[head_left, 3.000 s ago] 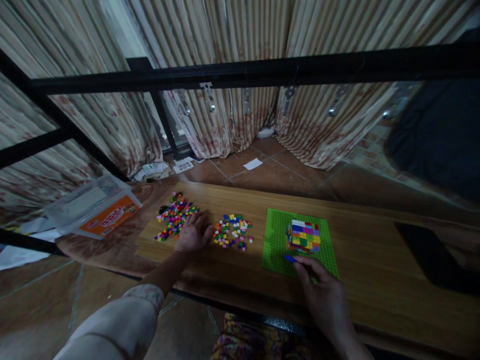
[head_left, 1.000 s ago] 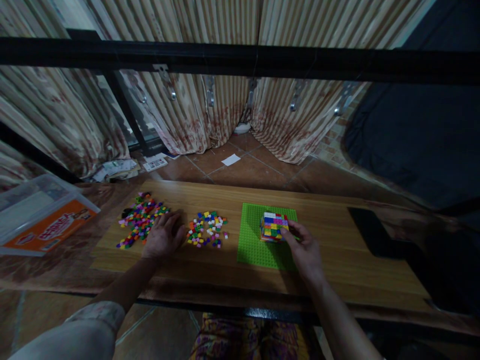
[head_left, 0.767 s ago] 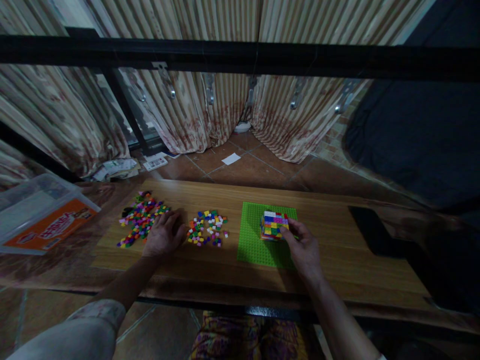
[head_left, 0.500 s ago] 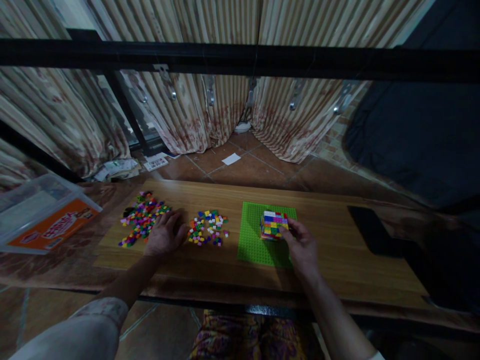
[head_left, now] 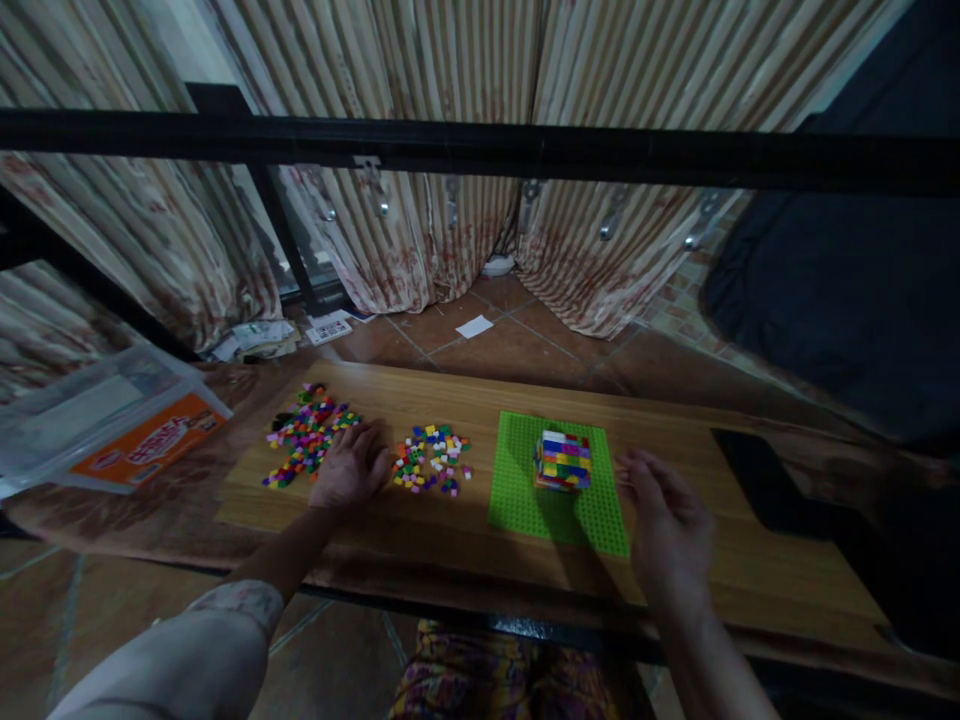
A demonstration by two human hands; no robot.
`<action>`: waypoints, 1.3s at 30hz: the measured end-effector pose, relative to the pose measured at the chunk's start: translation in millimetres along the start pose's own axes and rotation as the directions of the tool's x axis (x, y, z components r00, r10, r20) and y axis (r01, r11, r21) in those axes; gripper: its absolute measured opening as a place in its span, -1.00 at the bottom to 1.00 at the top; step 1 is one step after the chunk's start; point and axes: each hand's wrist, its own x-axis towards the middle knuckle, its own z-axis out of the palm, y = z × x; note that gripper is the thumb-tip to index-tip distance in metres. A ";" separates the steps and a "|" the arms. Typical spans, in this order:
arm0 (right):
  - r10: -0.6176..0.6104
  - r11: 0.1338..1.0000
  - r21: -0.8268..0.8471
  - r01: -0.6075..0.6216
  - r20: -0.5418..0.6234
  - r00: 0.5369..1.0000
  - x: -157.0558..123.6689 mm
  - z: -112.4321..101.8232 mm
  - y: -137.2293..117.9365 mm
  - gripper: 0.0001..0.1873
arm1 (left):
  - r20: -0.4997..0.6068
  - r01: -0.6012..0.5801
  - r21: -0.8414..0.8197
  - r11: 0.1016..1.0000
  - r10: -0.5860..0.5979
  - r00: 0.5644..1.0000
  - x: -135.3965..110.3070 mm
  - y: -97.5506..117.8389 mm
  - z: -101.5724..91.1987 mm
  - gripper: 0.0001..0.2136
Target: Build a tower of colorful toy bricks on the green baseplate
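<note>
A block-shaped build of stacked colourful toy bricks (head_left: pixel 562 461) stands on a green baseplate (head_left: pixel 517 500). To its right, apart from it, my right hand (head_left: pixel 671 530) hovers near the plate's edge. Its thumb and fingertips come together; anything between them is too small to make out. My left hand (head_left: pixel 350 468) rests at the right edge of a large pile of loose toy bricks (head_left: pixel 304 440), fingers loosely bent and a little apart, and I see nothing held in it. Just right of that hand lies a smaller scatter of loose bricks (head_left: pixel 431 460).
The wooden board (head_left: pixel 450 525) carries the bricks and baseplate. At the far left sits a clear plastic box (head_left: pixel 142 400) with an orange label. Dark flat objects (head_left: pixel 757 480) lie on the right. A black metal bar (head_left: pixel 450 150) crosses in front of curtains.
My right hand has drawn away from the brick build, to the right and toward me. My left hand stays beside the large pile. The whole view has shifted slightly.
</note>
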 end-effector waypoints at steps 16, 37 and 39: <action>-0.276 0.738 -0.216 0.639 0.767 0.579 -47.9 137.4 21.9 -0.74 | 0.021 0.029 -0.037 0.999 -0.028 0.999 -3.2 8.1 -2.8 -0.69; -0.174 0.552 -0.414 0.724 0.792 0.586 -53.1 181.0 18.7 -0.88 | -0.002 -0.012 -0.022 1.000 0.012 1.000 0.0 2.6 -2.5 -0.67; -0.195 0.662 -0.343 0.666 0.780 0.595 -60.7 165.8 13.5 -0.85 | 0.001 -0.014 -0.021 1.000 0.014 1.000 0.4 3.4 -3.9 -0.67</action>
